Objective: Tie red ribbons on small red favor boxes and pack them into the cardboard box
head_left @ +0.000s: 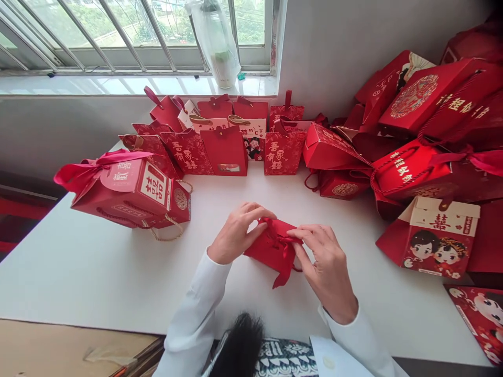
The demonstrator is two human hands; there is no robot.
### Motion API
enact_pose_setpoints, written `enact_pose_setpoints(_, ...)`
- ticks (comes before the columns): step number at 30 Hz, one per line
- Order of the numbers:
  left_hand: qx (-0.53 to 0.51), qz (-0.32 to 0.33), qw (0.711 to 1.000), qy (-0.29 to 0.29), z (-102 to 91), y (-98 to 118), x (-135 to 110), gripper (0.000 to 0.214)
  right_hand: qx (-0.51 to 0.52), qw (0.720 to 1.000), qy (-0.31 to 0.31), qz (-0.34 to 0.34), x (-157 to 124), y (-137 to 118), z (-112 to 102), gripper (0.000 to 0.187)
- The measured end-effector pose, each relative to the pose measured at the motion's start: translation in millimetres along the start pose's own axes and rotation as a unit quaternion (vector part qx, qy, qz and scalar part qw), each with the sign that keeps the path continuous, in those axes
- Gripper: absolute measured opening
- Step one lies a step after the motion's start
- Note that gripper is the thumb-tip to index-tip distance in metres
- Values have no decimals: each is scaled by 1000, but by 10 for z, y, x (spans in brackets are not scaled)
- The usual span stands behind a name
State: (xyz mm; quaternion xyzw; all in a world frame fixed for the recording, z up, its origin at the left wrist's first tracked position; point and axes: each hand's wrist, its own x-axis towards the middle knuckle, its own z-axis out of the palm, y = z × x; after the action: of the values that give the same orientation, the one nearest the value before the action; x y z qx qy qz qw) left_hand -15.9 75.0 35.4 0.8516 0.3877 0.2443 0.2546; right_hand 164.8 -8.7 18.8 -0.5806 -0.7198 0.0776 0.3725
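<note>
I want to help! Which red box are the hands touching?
The small red gift box between the left hand and right hand, its red ribbon under the fingers. All other red boxes and bags sit apart from the hands.

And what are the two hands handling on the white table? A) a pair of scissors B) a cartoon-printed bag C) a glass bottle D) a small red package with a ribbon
D: the left hand and right hand both hold the small red package at its red ribbon.
</note>
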Motion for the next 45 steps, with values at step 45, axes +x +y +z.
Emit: enact_pose_setpoints(45,81,-182,929,313,439,178,-324,15,-5,987,161,14,132,80,388,21)
